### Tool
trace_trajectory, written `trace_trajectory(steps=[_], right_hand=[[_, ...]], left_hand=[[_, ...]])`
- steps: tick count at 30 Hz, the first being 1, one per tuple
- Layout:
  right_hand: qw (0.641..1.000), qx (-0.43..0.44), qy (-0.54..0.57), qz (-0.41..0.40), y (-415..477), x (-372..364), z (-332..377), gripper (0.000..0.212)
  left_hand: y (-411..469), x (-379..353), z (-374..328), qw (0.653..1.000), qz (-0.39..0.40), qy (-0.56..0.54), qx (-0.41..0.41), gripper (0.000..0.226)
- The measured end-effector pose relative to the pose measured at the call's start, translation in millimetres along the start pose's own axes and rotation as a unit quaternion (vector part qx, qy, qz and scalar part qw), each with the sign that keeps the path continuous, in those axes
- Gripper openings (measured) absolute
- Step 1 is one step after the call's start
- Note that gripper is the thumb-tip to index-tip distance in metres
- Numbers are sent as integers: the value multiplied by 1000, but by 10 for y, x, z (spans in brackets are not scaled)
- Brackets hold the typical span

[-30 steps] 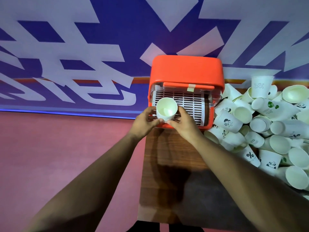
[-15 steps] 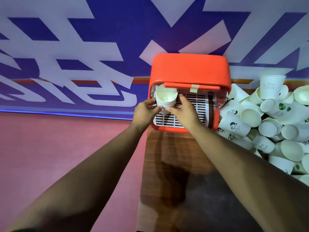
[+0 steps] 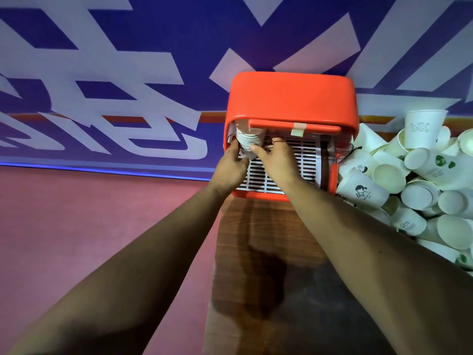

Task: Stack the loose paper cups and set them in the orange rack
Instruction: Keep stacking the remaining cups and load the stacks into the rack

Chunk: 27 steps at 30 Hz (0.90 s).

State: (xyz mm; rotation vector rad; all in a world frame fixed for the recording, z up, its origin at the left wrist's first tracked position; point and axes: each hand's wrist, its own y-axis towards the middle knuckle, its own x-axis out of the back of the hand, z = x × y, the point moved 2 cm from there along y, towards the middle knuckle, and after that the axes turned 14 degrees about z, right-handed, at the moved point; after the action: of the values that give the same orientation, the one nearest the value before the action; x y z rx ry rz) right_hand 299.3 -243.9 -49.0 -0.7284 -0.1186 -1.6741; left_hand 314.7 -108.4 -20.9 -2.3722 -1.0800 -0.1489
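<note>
1. Two bare forearms enter from the bottom corners of the frame and converge toward the upper middle.
2. Beneath them, a dark wooden tabletop [image 3: 258, 226] runs up the centre. A pink floor [image 3: 89, 213] fills the lower left.
3. The left hand [image 3: 230, 167] sits at the rack's left front corner. Its fingers are curled round the left side of a stack of paper cups [image 3: 249, 142].
4. The right hand [image 3: 277, 162] is just beside it. Its thumb presses the stack's right side, so the stack is pinched between the two hands. Its other fingers are bent and reach further in over the grille.
5. The stack is inside the orange rack [image 3: 291, 98], at the left end. It is tilted, with its rims half hidden under the rack's front bar.
6. A white slotted grille [image 3: 304, 162] forms the rack's floor, and a strip of pale tape [image 3: 298, 129] is stuck on the front bar.
7. At the right edge of the frame, a heap of loose cups [image 3: 419, 180] lies touching the rack's right side. Most are on their sides, and some have small printed drawings. One cup [image 3: 422, 129] near the top of the heap stands upright.
8. Farthest back, a blue wall with large white shapes [image 3: 128, 73] spans the upper frame.
</note>
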Motion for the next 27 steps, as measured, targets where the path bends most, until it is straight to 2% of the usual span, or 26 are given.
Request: trace_trajectory(steps=[3,7,12,20,24,27], right_hand=[[999,6,21,35,-22,39,3,35],[998,-15,31,47,-321,185,-24,51],[999,-19,22,19,-1150,588,-174,40],[990,-88,-66,-88,-2596,1351,-723,39],[979,-102,-107,-138,-3216,1744,-937,33],[969,-122,-129,-170,-3554,1971,-1238,42]], left_hand=[[-23,-6,18,1000,0,-5,6,56],[-179,9,70,1000,8,-18,13,48],[-573,-77,2,999,-2,-33,26,30],[-1052,-896,-206,989,121,84,-28,6],[-1246,-1462,-431,974,191,116,-34,6],[-1306,-1915,-572,965,223,134,-39,14]])
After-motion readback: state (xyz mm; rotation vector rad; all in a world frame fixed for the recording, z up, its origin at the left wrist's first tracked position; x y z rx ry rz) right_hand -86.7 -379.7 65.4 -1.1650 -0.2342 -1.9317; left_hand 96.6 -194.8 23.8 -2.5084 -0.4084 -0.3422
